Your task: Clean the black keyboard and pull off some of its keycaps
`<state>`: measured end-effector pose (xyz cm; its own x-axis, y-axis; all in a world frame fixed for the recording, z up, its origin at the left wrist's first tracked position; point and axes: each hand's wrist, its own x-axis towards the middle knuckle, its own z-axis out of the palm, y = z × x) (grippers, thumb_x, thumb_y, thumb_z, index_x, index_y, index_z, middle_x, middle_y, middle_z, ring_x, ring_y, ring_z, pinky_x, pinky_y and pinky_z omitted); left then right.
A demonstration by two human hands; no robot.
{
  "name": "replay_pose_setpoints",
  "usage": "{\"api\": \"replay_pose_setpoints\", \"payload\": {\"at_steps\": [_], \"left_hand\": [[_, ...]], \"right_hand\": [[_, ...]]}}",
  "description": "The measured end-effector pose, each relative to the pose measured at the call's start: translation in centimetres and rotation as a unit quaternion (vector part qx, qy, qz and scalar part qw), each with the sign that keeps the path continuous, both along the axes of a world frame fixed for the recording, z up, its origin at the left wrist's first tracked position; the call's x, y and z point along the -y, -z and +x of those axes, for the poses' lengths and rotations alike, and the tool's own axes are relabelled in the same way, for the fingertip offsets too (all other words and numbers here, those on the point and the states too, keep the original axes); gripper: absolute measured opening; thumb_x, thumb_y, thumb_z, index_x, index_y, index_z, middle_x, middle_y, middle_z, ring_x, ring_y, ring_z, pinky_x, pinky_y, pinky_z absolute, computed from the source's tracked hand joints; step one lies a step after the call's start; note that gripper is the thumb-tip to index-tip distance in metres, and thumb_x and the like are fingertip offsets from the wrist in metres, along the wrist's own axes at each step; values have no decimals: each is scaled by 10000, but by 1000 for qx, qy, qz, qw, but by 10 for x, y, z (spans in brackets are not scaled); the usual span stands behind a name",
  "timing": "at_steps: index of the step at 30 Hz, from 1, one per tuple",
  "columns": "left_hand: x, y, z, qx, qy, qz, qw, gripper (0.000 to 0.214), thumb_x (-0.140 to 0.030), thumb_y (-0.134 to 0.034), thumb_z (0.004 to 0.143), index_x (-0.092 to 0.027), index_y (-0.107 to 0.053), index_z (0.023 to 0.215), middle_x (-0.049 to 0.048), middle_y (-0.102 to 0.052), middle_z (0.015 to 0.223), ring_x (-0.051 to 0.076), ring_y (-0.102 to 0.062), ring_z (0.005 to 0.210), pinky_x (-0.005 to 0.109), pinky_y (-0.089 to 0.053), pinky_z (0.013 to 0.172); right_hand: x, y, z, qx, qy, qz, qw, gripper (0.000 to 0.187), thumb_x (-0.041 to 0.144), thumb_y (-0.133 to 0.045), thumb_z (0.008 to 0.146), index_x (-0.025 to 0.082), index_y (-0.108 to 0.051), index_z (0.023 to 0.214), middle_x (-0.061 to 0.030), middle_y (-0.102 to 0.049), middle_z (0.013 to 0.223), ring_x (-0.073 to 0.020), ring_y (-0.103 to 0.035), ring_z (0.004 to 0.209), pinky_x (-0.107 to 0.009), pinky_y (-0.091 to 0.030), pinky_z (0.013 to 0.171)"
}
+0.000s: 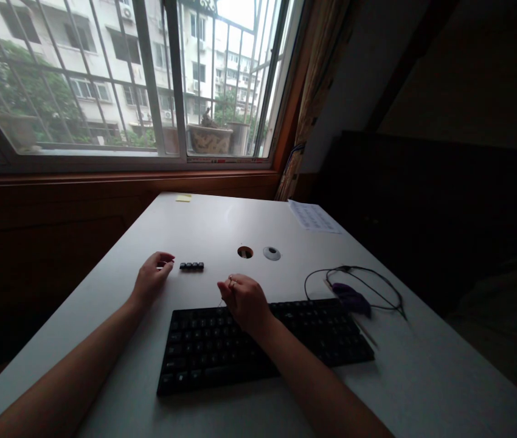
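A black keyboard (213,347) lies at a slant on the white table. Over its upper edge is my right hand (247,301), closed, with fingers and thumb pinched together. Thin wire ends (221,302) poke out below those fingers, looking like part of a wire keycap puller; most of it is hidden in the hand. Several loose black keycaps (191,266) stand in a short row behind the keyboard. Just left of that row rests my left hand (149,278), its fingers bent and the thumb apart from them, holding nothing that I can see.
A black cable (384,283) loops at the right beside a dark purple item (352,299) and a thin stick (365,331). Farther back are a round table hole (245,252), its grey cover (272,253), printed paper (315,216) and yellow sticky notes (183,198).
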<state>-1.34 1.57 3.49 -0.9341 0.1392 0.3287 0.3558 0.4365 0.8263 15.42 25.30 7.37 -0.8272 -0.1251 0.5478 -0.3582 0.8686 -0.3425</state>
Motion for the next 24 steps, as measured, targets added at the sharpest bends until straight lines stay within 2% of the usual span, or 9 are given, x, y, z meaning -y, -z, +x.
{"api": "replay_pose_setpoints", "payload": {"at_steps": [8, 16, 19, 24], "left_hand": [[1, 1, -1, -1, 6, -10, 1000, 343, -505, -605, 778, -218, -699, 941, 88, -762, 962, 297, -699, 882, 415, -562, 858], [0, 1, 1, -7, 25, -17, 1000, 339, -511, -602, 787, -226, -707, 939, 84, -767, 978, 297, -707, 928, 395, -561, 852], [0, 1, 1, -7, 29, -20, 999, 334, -508, -605, 789, -226, -711, 934, 79, -765, 966, 294, -709, 932, 385, -560, 839], [-1, -1, 3, -7, 29, -25, 999, 324, -505, -607, 793, -227, -712, 920, 75, -766, 957, 287, -704, 890, 390, -565, 841]], "right_hand": [[2, 10, -4, 32, -6, -16, 999, 530, 425, -378, 1123, 219, -613, 695, -54, -658, 719, -174, -614, 704, -303, -459, 743], [-9, 17, -12, 67, 53, -127, 988, 593, 497, -340, 1115, 224, -553, 633, -31, -622, 649, -157, -593, 608, -281, -451, 663], [-7, 17, -11, 46, 38, -99, 993, 563, 464, -358, 1113, 224, -553, 642, -36, -624, 664, -163, -595, 638, -289, -455, 690], [0, 12, -3, -10, 20, -6, 1000, 525, 398, -394, 1109, 226, -566, 643, -43, -623, 681, -167, -569, 668, -307, -440, 704]]}}
